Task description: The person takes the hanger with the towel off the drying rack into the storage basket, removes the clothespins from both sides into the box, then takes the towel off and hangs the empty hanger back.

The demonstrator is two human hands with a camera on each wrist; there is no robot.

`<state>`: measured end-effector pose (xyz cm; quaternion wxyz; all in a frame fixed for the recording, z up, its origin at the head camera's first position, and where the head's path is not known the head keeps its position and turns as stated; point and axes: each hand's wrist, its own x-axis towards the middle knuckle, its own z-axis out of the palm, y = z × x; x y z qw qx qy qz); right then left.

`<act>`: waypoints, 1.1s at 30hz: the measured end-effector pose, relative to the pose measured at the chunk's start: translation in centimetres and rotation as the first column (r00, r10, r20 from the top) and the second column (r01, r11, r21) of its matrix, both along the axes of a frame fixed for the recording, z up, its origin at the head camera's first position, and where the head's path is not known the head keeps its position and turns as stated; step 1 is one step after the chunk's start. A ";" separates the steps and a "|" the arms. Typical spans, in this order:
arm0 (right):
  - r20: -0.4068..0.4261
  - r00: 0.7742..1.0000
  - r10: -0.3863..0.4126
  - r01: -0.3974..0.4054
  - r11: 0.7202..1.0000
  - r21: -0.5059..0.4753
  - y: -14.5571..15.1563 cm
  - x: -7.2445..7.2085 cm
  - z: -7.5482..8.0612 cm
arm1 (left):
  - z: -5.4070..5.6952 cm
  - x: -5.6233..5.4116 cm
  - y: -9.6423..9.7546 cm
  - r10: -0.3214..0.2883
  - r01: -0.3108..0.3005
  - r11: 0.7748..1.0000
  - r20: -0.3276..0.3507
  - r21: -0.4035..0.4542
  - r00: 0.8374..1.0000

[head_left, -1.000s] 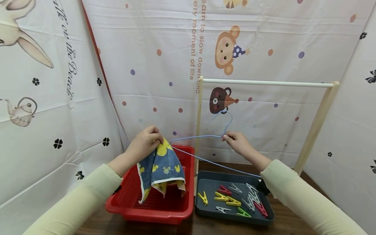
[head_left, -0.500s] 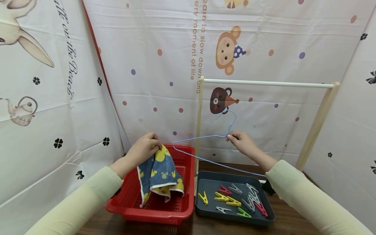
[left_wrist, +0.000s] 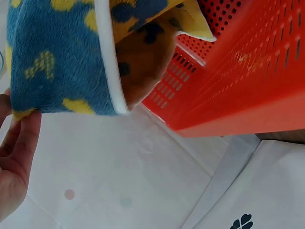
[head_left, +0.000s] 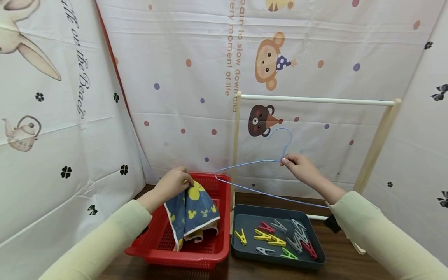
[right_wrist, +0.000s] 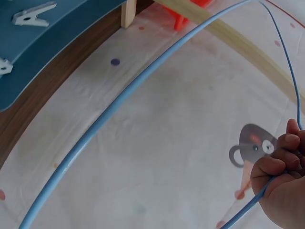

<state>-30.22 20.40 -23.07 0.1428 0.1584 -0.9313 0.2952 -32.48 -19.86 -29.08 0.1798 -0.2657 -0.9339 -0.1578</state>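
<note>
My left hand (head_left: 172, 184) pinches one corner of a small blue towel (head_left: 199, 212) with yellow patterns and a white edge. The towel hangs folded down into the red plastic basket (head_left: 196, 256); in the left wrist view its yellow underside shows beside the basket's slotted wall (left_wrist: 224, 90). To the right, my right hand (head_left: 301, 167) holds a light blue wire clothes hanger (head_left: 252, 162) by the neck under its hook. The hanger's body slants over the dark tray, and the sleeve hides its far end. In the right wrist view the fingers curl round the wire (right_wrist: 119, 100).
A dark grey tray (head_left: 245, 212) with several clothespins (head_left: 276, 240) stands right of the basket. Behind it rises a wooden rack with a white rail (head_left: 315, 100). Printed white cloth (head_left: 182, 46) walls in the brown table (head_left: 245, 268).
The left hand has lowered the towel further into the basket. My right hand has carried the hanger to the right, away from the towel.
</note>
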 end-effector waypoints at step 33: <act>-0.079 0.990 -0.119 0.126 0.988 0.092 7.7 2.1 3.4 | -3.0 -0.8 1.6 0.041 0.078 0.955 0.388 -0.285 0.921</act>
